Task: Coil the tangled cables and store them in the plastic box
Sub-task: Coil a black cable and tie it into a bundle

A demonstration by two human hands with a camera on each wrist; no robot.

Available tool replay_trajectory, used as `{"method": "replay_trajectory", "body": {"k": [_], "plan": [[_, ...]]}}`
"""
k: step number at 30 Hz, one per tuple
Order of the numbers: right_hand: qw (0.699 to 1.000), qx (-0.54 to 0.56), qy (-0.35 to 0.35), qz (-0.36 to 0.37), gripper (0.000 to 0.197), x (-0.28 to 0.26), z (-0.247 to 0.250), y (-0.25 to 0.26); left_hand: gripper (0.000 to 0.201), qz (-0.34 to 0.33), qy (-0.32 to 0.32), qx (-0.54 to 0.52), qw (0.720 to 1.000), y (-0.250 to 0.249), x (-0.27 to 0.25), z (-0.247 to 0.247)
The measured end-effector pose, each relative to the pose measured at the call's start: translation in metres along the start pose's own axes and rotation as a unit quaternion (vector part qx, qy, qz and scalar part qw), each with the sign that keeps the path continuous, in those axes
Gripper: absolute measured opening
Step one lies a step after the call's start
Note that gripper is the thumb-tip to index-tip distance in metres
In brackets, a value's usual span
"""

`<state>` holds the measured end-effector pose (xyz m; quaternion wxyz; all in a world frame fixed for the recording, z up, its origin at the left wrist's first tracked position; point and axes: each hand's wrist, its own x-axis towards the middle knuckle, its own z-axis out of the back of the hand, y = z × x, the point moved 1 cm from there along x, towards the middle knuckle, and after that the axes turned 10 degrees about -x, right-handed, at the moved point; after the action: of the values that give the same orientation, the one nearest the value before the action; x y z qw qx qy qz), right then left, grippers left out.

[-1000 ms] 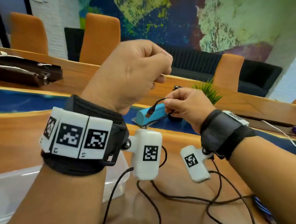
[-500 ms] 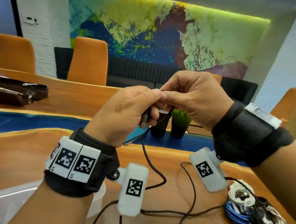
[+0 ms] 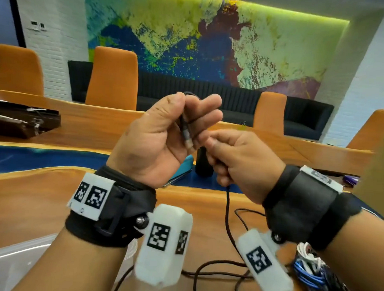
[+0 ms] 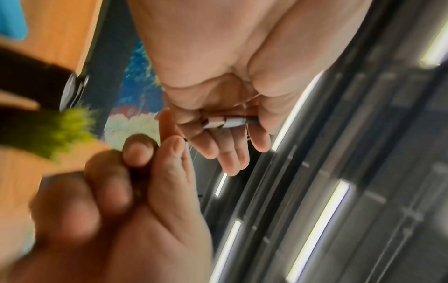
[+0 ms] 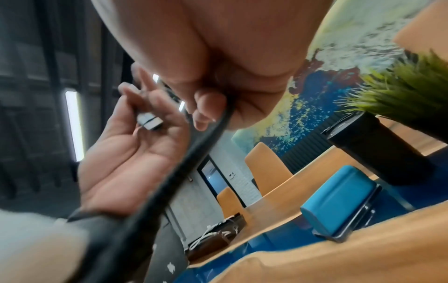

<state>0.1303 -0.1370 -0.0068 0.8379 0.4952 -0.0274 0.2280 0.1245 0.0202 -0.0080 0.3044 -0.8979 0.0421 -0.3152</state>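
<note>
My left hand (image 3: 183, 120) is raised palm toward me and pinches the plug end (image 3: 187, 136) of a black cable (image 3: 228, 217) between thumb and fingers; the silver plug (image 4: 227, 122) shows in the left wrist view and again (image 5: 149, 119) in the right wrist view. My right hand (image 3: 222, 151) sits just right of it, fingers curled round the same cable (image 5: 206, 134), which hangs down to loose loops on the wooden table (image 3: 25, 202). The clear plastic box (image 3: 11, 260) lies at the lower left, partly behind my left forearm.
A tangle of white, blue and black cables (image 3: 313, 272) lies at the lower right. A teal case (image 3: 185, 167), a black plant pot (image 3: 202, 164) and a phone stand behind my hands. A brown case (image 3: 19, 119) lies far left. Orange chairs (image 3: 113, 77) line the far side.
My left hand has turned palm up and lifted the plug end higher. My right hand has dropped lower and slid along the cable, away from the plug.
</note>
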Motion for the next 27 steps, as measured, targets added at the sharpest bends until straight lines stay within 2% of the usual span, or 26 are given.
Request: {"method": "replay_trajectory", "body": {"k": [2,3,5,7,9,11,13,15,18,21,24,26,27], "plan": [[0.998,-0.021,0.057,-0.028,0.018,-0.006,-0.005,0.001,0.019,-0.029,0.002,0.13,0.991,0.003,-0.001,0.001],[0.994,-0.035,0.091,-0.047,0.016,-0.008,-0.004,0.003,0.018,-0.046,0.005,0.228,0.973,0.002,-0.002,0.001],[0.979,-0.113,0.153,-0.068,0.015,-0.013,0.001,0.008,0.018,-0.078,0.021,0.43,0.899,0.001,-0.004,0.002],[0.95,-0.261,0.169,-0.018,0.015,-0.017,0.006,0.015,0.018,-0.084,0.033,0.54,0.837,-0.002,-0.005,0.006],[0.91,-0.391,0.114,0.079,0.02,-0.017,0.013,0.027,0.018,-0.074,0.035,0.567,0.82,-0.004,-0.004,0.012],[0.906,-0.4,0.022,0.14,0.019,-0.015,0.025,0.039,0.019,-0.065,0.032,0.543,0.837,-0.003,-0.002,0.016],[0.911,-0.365,-0.058,0.182,0.018,-0.01,0.038,0.047,0.021,-0.049,0.014,0.478,0.877,0.0,-0.003,0.016],[0.914,-0.336,-0.1,0.205,0.017,-0.006,0.047,0.051,0.024,-0.013,0.012,0.403,0.915,0.004,-0.004,0.017],[0.94,-0.247,-0.127,0.199,0.018,0.004,0.055,0.044,0.027,0.041,0.052,0.311,0.948,0.011,-0.005,0.014],[0.969,-0.124,-0.151,0.15,0.024,0.011,0.055,0.024,0.03,0.072,0.07,0.174,0.98,0.015,-0.004,0.011],[0.988,-0.041,-0.122,0.08,0.025,0.009,0.031,-0.001,0.022,0.038,0.054,0.064,0.996,0.017,-0.001,0.008],[0.995,-0.079,-0.044,0.039,0.021,-0.002,0.01,-0.011,0.018,-0.013,0.039,0.07,0.997,0.014,0.001,0.008],[0.991,-0.131,0.007,0.025,0.019,-0.009,0.002,-0.013,0.018,-0.041,0.032,0.119,0.991,0.011,0.001,0.008]]}}
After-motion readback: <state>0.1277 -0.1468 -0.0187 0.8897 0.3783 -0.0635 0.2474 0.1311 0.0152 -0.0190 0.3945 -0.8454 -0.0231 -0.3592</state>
